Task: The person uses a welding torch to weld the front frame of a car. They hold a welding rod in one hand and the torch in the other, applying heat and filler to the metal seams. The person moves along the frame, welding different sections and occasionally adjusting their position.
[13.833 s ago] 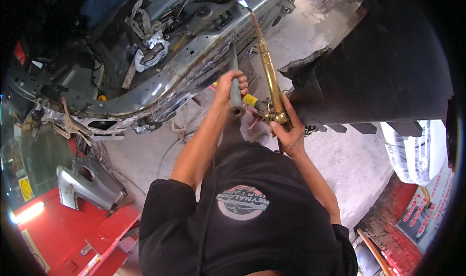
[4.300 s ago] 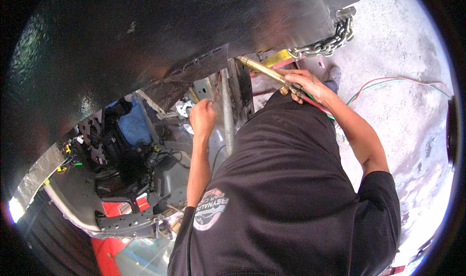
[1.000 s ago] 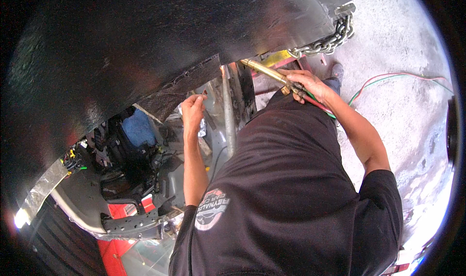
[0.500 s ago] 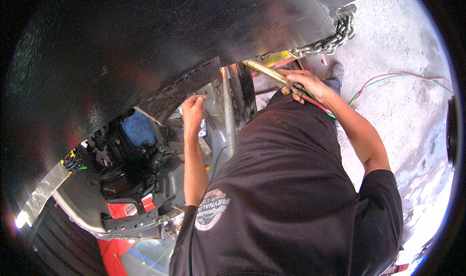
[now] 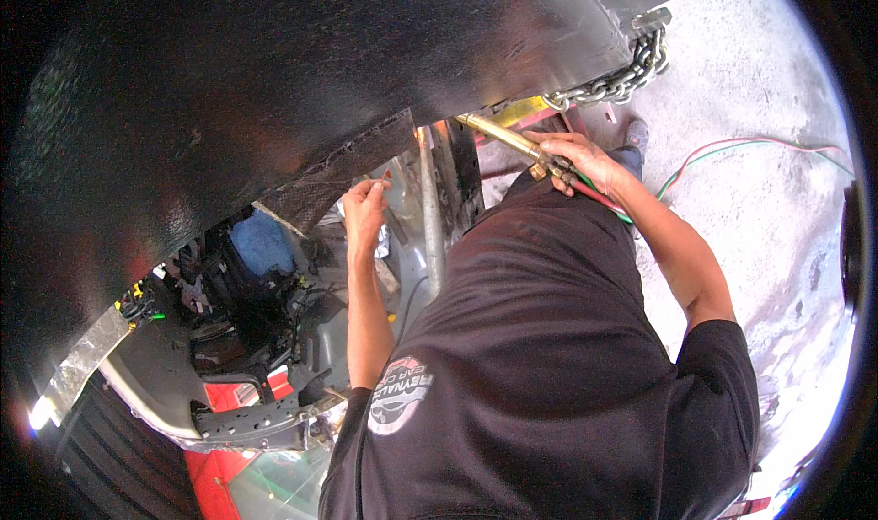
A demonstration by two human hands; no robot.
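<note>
A brass gas torch (image 5: 501, 136) lies in my right hand (image 5: 585, 161), with my fingers wrapped round its valve end. Its barrel points up and left, and its tip passes behind a large dark panel. Red and green hoses (image 5: 611, 203) run from the torch's rear past my wrist. My left hand (image 5: 365, 211) is raised to the left of a grey metal tube (image 5: 431, 211), thumb and fingers pinched together. Whatever the pinch holds is too small to make out. A small orange glow shows at the tube's upper end, near the torch tip.
The dark panel (image 5: 274, 81) hides the upper left. A steel chain (image 5: 622, 83) hangs at its right edge, above a yellow bar (image 5: 521, 111). At left are a vehicle's opened body with wiring and a blue cloth-like piece (image 5: 262, 244). The hoses trail over the pale floor (image 5: 732, 90).
</note>
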